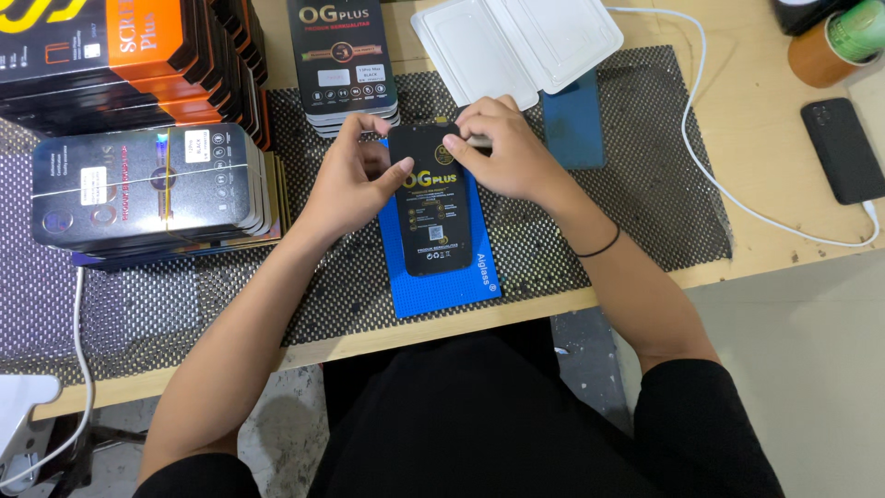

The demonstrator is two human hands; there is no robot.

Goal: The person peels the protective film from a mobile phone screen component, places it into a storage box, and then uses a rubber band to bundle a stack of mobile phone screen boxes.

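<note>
Wooden table under a dark mesh mat, blue pad on it, black flat package lying on the pad, your left hand and right hand pinching its top end, fingers curled shut on both upper corners.

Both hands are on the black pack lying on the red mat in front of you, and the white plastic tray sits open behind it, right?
Not quite: the mat is blue, not red. The head view shows the left hand and right hand both gripping the top end of the black pack, which lies on that blue mat, with the open white plastic tray behind it.
</note>
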